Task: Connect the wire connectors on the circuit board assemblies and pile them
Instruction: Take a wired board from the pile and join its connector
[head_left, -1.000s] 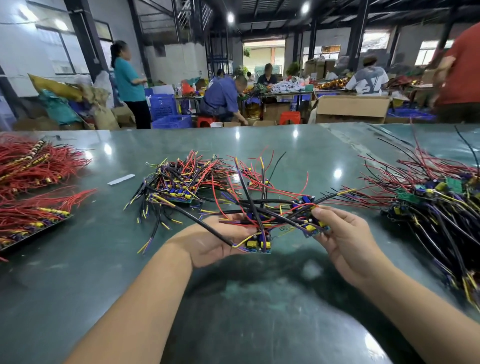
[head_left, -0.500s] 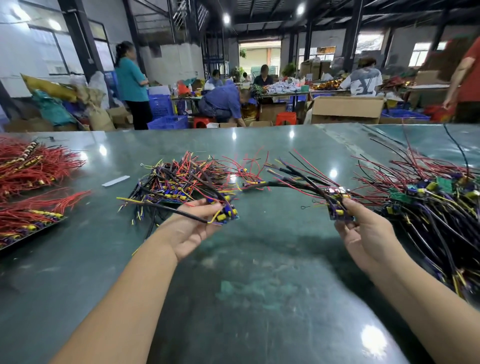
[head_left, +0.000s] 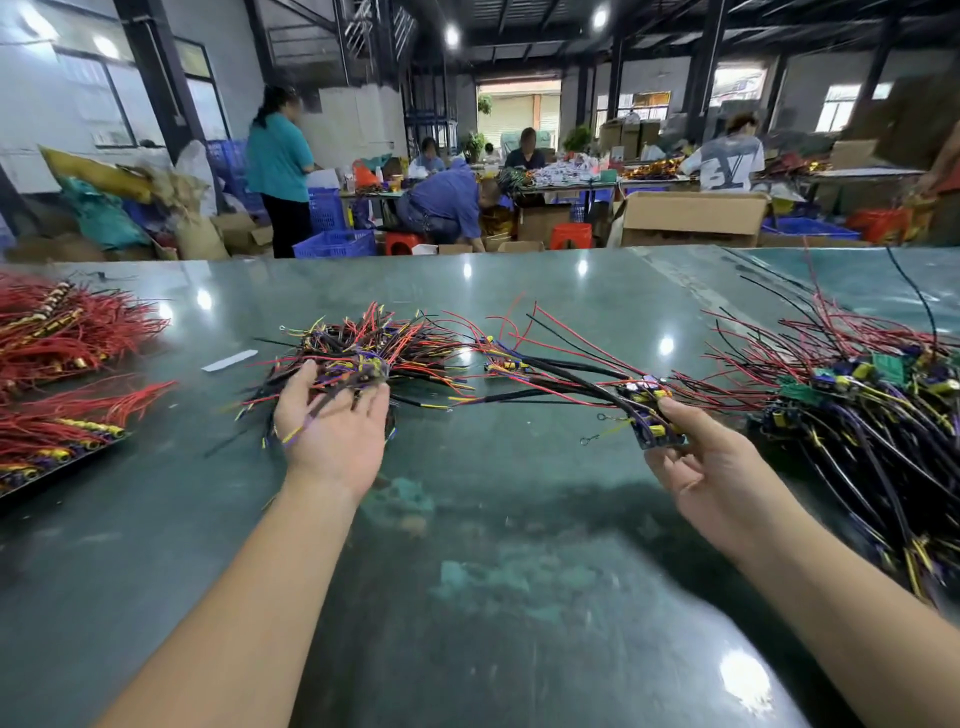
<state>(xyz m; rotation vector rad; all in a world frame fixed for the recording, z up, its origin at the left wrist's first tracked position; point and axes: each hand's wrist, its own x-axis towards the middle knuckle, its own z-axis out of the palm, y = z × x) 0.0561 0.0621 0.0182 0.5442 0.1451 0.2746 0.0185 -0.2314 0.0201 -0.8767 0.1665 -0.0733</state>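
Right hand (head_left: 727, 467) pinches a circuit board assembly (head_left: 652, 415), wires trailing left toward the centre pile (head_left: 363, 353). Left hand (head_left: 332, 421) lies flat, palm up, against that pile, gripping nothing. Glossy green worktop (head_left: 493, 571); busy workshop behind.

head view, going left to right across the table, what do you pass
red wire bundles → white strip → left hand at the middle pile → circuit board pinched in the right hand → big tangled pile
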